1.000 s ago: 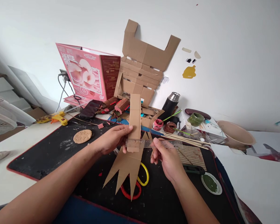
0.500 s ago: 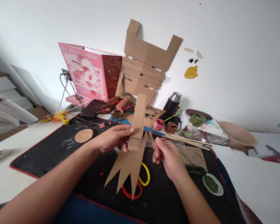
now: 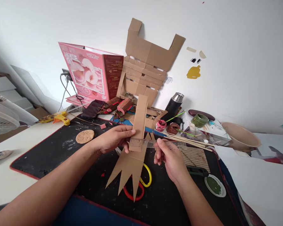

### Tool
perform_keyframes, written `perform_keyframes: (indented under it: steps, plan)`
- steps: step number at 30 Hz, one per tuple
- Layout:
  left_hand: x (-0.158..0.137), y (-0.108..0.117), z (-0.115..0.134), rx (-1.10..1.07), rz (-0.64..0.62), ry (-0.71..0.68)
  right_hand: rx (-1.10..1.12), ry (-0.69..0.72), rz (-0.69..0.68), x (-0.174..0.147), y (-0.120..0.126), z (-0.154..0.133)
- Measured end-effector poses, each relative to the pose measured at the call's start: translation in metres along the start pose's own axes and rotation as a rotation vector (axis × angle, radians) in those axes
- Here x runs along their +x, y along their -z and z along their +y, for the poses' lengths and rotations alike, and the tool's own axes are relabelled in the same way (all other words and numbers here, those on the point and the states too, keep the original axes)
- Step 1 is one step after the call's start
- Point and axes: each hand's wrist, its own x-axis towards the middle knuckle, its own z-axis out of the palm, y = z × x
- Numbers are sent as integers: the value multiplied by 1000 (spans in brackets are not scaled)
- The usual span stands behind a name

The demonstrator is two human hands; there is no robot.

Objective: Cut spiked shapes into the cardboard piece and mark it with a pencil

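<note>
My left hand (image 3: 119, 138) is closed on a long cardboard strip (image 3: 141, 114), thumb on the front face, holding it up above the mat. Between the thumb and fingers of my right hand (image 3: 171, 155) is a clear plastic ruler (image 3: 148, 143), which lies level across the strip's lower end. Behind and below the strip is a cardboard piece with pointed prongs (image 3: 129, 168). Under those prongs, on the black mat (image 3: 94, 175), lie scissors with one red and one yellow handle loop (image 3: 149, 180); their blades are mostly hidden.
At the back stand a pink box (image 3: 85, 72), a large cardboard sheet (image 3: 146, 56) and a black thermos (image 3: 172, 106). Paint jars (image 3: 160, 125) and thin sticks (image 3: 188, 142) sit to the right, near a dish of green paint (image 3: 215, 185). A yellow glue gun (image 3: 58, 118) lies left.
Both hands hold nearly the same pose, with the strip and ruler almost unmoved. The view has shifted very slightly.
</note>
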Motion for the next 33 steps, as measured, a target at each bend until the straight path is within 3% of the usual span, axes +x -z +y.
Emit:
perform_keyframes:
  steps: [33]
  plan:
    - [3,4,-5,-28,-30,-2,-1,-10,-3,1,-3,0]
